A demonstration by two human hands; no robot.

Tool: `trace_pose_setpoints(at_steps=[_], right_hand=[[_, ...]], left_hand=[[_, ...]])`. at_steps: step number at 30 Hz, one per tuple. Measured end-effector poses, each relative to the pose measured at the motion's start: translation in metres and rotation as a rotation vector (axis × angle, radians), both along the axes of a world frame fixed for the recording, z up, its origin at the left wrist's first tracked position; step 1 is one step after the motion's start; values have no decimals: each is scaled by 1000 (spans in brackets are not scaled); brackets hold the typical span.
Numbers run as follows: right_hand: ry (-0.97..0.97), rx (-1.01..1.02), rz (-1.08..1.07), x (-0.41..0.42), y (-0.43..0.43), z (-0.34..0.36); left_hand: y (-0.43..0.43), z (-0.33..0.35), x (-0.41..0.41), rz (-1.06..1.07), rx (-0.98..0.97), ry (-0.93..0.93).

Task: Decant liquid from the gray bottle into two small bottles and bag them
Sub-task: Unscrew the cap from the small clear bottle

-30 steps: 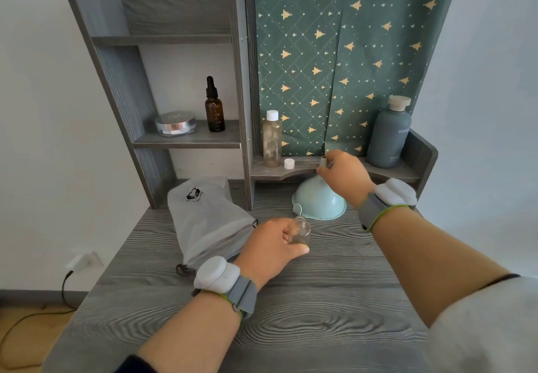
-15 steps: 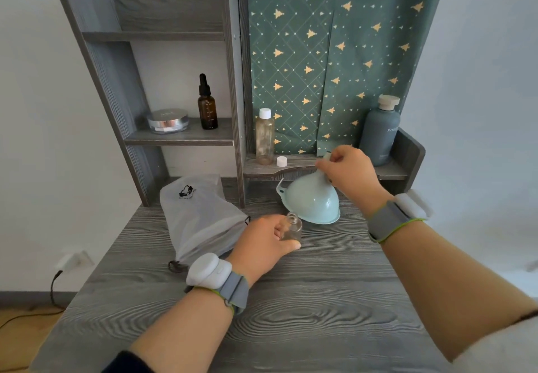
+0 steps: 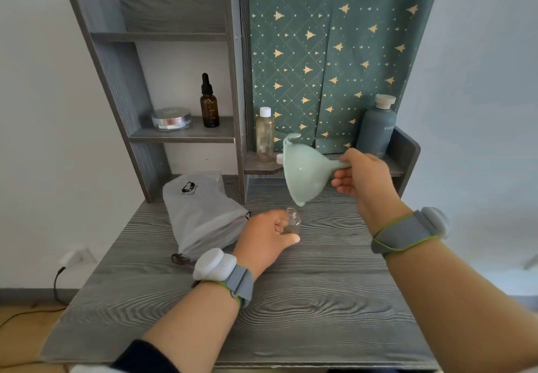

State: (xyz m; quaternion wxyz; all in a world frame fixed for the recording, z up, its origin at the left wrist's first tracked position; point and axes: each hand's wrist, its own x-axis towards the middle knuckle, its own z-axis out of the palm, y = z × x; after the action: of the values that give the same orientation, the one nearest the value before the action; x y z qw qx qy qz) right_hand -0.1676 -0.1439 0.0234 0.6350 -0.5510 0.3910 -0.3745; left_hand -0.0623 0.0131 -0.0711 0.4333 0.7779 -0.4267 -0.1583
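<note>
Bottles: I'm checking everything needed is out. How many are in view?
4. The amber dropper bottle on the left shelf, a clear white-capped bottle and the gray bottle on the lower ledge, a small glass bottle in the left hand. Others may be inside the bag.

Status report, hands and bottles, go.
Left hand steadying small bottle on table. Right hand holding funnel by spout, tipped sideways. Gray bottle capped on shelf. Nothing blocking.

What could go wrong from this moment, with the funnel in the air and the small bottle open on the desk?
1. The funnel is held by its spout in the right hand, tilted sideways; it may miss the narrow neck of the small bottle.
2. The left hand steadies that light bottle; a knock from the funnel's rim might tip it.
3. The gray bottle is capped on the shelf, so pouring needs a free hand.
</note>
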Motion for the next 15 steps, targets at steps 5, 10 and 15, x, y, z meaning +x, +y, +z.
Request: trace_pose_setpoints(at_steps=[5, 10, 15], right_hand=[[-166, 290, 216, -9, 22, -3], [-261, 317, 426, -9, 39, -14], [-171, 110, 462, -10, 39, -25]], left_hand=[[0, 2, -2, 35, 14, -7], [2, 2, -3, 44, -2, -24], [1, 3, -3, 40, 2, -19]])
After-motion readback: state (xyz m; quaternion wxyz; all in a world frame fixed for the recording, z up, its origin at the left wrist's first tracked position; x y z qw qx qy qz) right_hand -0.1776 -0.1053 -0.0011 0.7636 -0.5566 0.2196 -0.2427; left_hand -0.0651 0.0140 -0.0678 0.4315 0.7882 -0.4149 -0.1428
